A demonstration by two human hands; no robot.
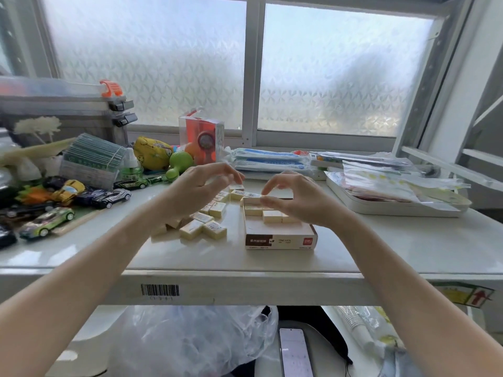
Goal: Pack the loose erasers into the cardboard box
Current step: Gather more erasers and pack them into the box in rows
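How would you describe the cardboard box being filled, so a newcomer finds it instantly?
On the white table below the frosted window, look under the right hand. The shallow open cardboard box there has a brown front label and holds cream erasers; the other erasers lie loose.
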